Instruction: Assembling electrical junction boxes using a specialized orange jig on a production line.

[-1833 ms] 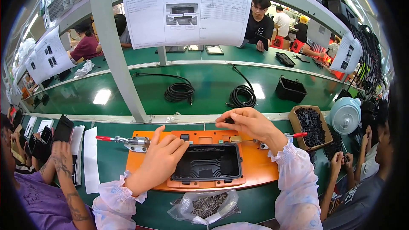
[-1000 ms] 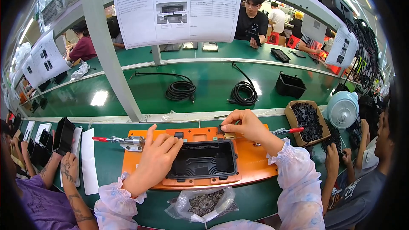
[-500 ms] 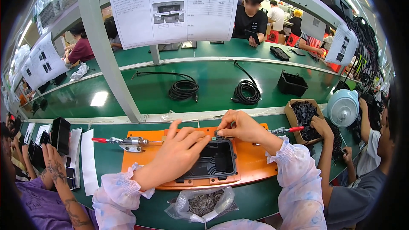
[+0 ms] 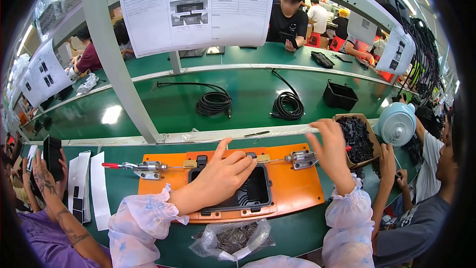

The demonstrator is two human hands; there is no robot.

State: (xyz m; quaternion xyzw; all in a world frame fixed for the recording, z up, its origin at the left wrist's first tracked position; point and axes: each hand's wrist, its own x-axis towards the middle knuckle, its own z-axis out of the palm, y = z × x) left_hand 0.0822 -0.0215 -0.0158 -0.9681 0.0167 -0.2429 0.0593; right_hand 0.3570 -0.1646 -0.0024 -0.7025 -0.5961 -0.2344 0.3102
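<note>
A black plastic box [image 4: 258, 181], its open top facing up, sits in an orange fixture plate [image 4: 300, 193] in front of me. My left hand [image 4: 218, 176] lies over the left and rear part of the box, fingers stretched out; what its fingertips touch is partly hidden. At the rear edge, a small black clip [image 4: 201, 160] shows beside that hand. My right hand [image 4: 329, 151] is raised above the right toggle clamp [image 4: 301, 159], fingers apart, seemingly with nothing in it. Opposite, the left toggle clamp [image 4: 148, 167] has its rod reaching the box's rear corner.
A clear bag of metal pins [image 4: 235, 237] lies before the plate. A carton of black parts [image 4: 354, 141] and a light-blue fan [image 4: 398, 123] stand right. Coiled black cables [image 4: 214, 103] and a black bin [image 4: 340, 95] lie beyond the rail. Co-workers sit at both sides.
My right hand has left the box's rear edge and moved right, its fingers spreading from a pinch. My left hand has shifted slightly right. The right clamp is now uncovered.
</note>
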